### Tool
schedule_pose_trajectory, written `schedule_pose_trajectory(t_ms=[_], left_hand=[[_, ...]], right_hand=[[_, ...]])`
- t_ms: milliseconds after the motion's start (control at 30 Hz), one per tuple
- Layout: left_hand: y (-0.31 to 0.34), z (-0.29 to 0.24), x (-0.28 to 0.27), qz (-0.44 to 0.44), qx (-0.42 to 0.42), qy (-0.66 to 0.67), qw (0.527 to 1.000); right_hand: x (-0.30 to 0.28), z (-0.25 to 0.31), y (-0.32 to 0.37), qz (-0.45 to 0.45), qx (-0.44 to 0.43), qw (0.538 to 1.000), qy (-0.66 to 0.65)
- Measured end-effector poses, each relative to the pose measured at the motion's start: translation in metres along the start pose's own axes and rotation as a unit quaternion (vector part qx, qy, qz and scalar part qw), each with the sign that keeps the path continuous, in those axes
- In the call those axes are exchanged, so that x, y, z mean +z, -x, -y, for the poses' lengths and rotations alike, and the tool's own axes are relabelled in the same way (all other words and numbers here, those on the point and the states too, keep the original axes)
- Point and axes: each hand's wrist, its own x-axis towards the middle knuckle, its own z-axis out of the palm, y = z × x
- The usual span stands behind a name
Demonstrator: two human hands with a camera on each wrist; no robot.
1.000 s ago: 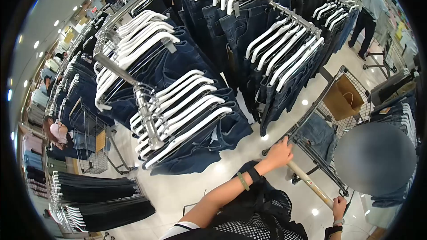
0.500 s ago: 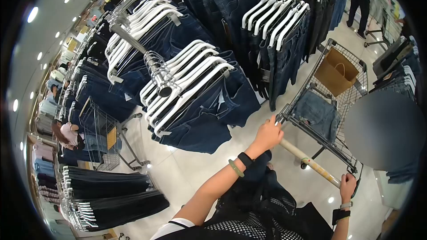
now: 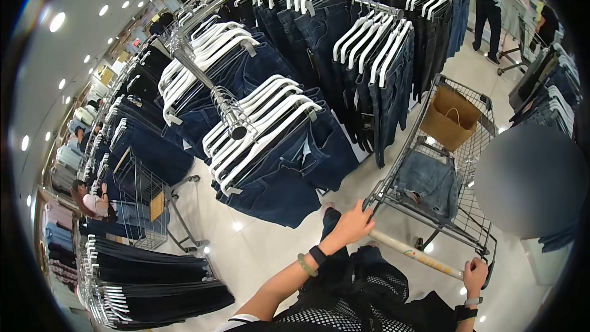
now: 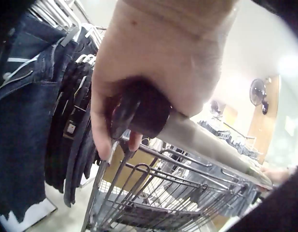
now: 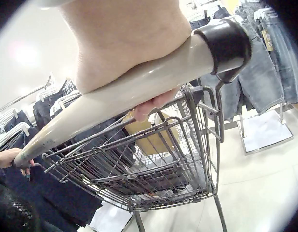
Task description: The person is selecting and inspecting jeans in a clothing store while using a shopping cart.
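A wire shopping cart (image 3: pixel 473 166) stands in front of me, by a rack of dark jeans. My left hand (image 3: pixel 353 222) grips the left end of its beige handle bar (image 3: pixel 418 255), and my right hand (image 3: pixel 475 269) grips the right end. In the left wrist view the left hand (image 4: pixel 134 121) curls round the dark end cap of the handle bar (image 4: pixel 207 145). The right wrist view has the right hand (image 5: pixel 129 58) wrapped over the handle bar (image 5: pixel 115 99) near its black end cap (image 5: pixel 226 43). Folded blue jeans (image 3: pixel 430 181) and a brown paper bag (image 3: pixel 452 117) lie in the basket.
Racks of dark jeans on white hangers (image 3: pixel 264 129) crowd the left and front. A second wire cart (image 3: pixel 138 197) stands at the left beside a crouching person (image 3: pixel 92 200). Another person (image 3: pixel 488 0) stands far ahead by more carts. Shiny pale floor (image 3: pixel 258 252) runs between the racks.
Both hands have stayed on the handle bar. The cart and hands have shifted left and lower in the head view, and the jeans racks have slid past on the left.
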Motion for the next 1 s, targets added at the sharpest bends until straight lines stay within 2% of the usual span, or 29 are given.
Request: schedule_pose_trajectory(t_ms=[67, 167, 267, 300, 333, 400, 433, 467, 500, 533, 600, 667, 700, 733, 767, 800, 867, 933, 967, 1000], left_hand=[[0.007, 0.009, -0.003, 0.020, 0.000, 0.011, 1.000], [0.016, 0.015, -0.011, 0.025, -0.003, 0.095, 0.995], [0.019, 0.017, -0.016, 0.000, 0.012, 0.077, 0.997], [0.020, 0.018, -0.021, 0.044, -0.017, 0.088, 0.995], [0.019, 0.019, -0.027, 0.042, -0.015, 0.091, 0.995], [0.024, 0.022, -0.038, 0.044, -0.033, 0.202, 0.978], [0.026, 0.040, -0.033, -0.009, 0.042, 0.205, 0.978], [0.033, 0.041, -0.053, 0.014, -0.070, 0.275, 0.959], [0.041, 0.056, -0.060, -0.079, -0.035, 0.228, 0.970], [0.050, 0.053, -0.082, -0.173, -0.055, 0.206, 0.962], [0.076, 0.084, -0.105, -0.341, -0.153, 0.160, 0.914], [0.110, 0.117, -0.125, -0.476, -0.204, 0.068, 0.853], [0.126, 0.131, -0.137, -0.486, -0.216, 0.005, 0.847], [0.138, 0.138, -0.144, -0.492, -0.239, 0.003, 0.837], [0.147, 0.145, -0.149, -0.487, -0.256, 0.014, 0.835], [0.153, 0.151, -0.151, -0.480, -0.271, 0.027, 0.834], [0.152, 0.155, -0.151, -0.496, -0.278, 0.004, 0.823], [0.150, 0.164, -0.146, -0.513, -0.282, -0.018, 0.811], [0.151, 0.172, -0.140, -0.502, -0.291, 0.009, 0.815], [0.149, 0.178, -0.139, -0.491, -0.299, 0.034, 0.817]], right_hand=[[0.002, 0.001, 0.006, -0.008, -0.004, 1.000, 0.003], [0.004, 0.009, 0.013, -0.022, -0.005, 1.000, 0.004], [0.004, 0.018, 0.024, -0.041, 0.002, 0.999, 0.009], [0.005, 0.020, 0.024, -0.036, 0.005, 0.999, 0.004], [0.005, 0.023, 0.025, -0.030, 0.007, 1.000, -0.001], [0.002, 0.029, 0.026, -0.003, 0.009, 1.000, 0.003], [0.006, 0.027, 0.027, -0.005, -0.010, 1.000, -0.001], [0.008, 0.028, 0.028, -0.005, -0.026, 1.000, -0.007], [0.008, 0.031, 0.026, 0.015, -0.003, 1.000, -0.026], [0.005, 0.030, 0.027, 0.016, -0.006, 1.000, -0.025], [0.005, 0.030, 0.023, 0.075, -0.014, 0.996, -0.048], [0.006, 0.034, 0.017, 0.098, -0.010, 0.994, -0.047], [0.010, 0.024, 0.013, 0.161, 0.015, 0.985, -0.064], [0.011, 0.012, 0.007, 0.223, 0.041, 0.971, -0.079], [0.013, 0.003, -0.003, 0.258, -0.004, 0.966, 0.006], [0.012, 0.015, -0.009, 0.257, -0.003, 0.966, 0.009], [0.008, 0.050, -0.036, 0.097, -0.178, 0.971, 0.130], [0.000, 0.129, -0.070, 0.083, -0.165, 0.981, 0.064], [-0.017, 0.193, -0.083, 0.110, -0.190, 0.975, 0.023], [-0.013, 0.227, -0.094, 0.098, -0.241, 0.966, -0.011]])
